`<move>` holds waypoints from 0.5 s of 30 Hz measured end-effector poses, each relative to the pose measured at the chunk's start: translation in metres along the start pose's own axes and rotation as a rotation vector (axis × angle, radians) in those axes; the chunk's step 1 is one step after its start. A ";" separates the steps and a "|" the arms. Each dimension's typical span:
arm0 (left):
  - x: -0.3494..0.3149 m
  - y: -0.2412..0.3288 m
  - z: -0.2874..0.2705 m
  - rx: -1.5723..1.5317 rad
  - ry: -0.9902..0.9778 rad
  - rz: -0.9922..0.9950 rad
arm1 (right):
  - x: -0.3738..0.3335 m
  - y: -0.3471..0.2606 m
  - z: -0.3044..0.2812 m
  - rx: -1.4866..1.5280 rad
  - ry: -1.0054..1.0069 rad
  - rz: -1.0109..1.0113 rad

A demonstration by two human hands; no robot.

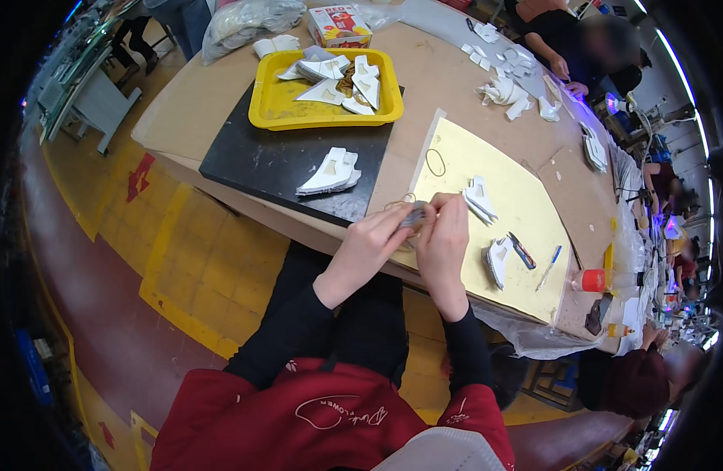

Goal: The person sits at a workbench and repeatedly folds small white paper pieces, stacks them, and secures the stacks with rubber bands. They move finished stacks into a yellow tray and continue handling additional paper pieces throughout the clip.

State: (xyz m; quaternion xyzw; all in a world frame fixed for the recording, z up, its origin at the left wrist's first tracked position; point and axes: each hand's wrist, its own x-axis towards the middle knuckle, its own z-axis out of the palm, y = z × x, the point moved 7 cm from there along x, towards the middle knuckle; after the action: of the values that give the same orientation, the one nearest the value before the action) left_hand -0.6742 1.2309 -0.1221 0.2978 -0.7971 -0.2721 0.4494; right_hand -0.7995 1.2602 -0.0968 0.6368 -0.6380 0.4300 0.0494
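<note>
Grey bundle [415, 214], pinched between fingers of my remote left hand [371, 240] and right hand [443, 242], near yellow paper [460, 153], knife [521, 251], white pieces [479, 198]

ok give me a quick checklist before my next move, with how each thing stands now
1. Grey bundle held: ok, left hand grips it, right hand against it.
2. Bundle's layers squared: cannot tell, mostly covered.
3. Loose rubber band on yellow sheet: ok, apart from both hands.
4. Knife clear of hands: ok, beside the pen.
5. Knife blade covered: cannot tell, too small.
6. White pieces in yellow tray neatly stacked: not ok, jumbled.
</note>
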 end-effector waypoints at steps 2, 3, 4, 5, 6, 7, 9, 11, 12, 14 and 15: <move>-0.002 0.003 0.001 -0.052 -0.003 0.030 | 0.006 0.011 -0.006 0.013 0.075 0.082; -0.004 0.005 -0.001 -0.072 0.010 0.058 | 0.009 0.020 -0.013 0.035 0.094 0.147; -0.004 0.007 -0.002 -0.096 0.024 0.087 | 0.012 0.027 -0.017 0.053 0.111 0.211; -0.004 0.005 -0.006 -0.105 0.043 0.062 | 0.011 0.030 -0.016 0.110 0.082 0.261; -0.005 0.005 -0.010 -0.114 0.062 0.036 | 0.008 0.030 -0.013 0.129 0.069 0.261; -0.006 0.003 -0.013 -0.127 0.077 0.011 | 0.003 0.031 -0.008 0.144 0.057 0.266; -0.006 -0.007 -0.007 -0.283 -0.040 -0.067 | -0.002 0.034 -0.003 0.158 0.045 0.261; -0.010 -0.013 0.000 -0.427 -0.153 -0.125 | 0.003 0.036 -0.006 0.177 0.034 0.271; -0.015 -0.016 0.006 -0.494 -0.209 -0.141 | 0.006 0.035 -0.008 0.187 0.029 0.277; -0.018 -0.020 0.012 -0.582 -0.277 -0.125 | 0.008 0.033 -0.004 0.365 -0.026 0.320; -0.019 -0.020 0.015 -0.604 -0.292 -0.096 | 0.009 0.031 -0.002 0.453 -0.054 0.341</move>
State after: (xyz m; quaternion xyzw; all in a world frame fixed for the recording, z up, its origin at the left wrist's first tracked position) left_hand -0.6749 1.2331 -0.1533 0.1461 -0.7214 -0.5567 0.3851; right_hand -0.8282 1.2493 -0.1052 0.5263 -0.6247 0.5466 -0.1844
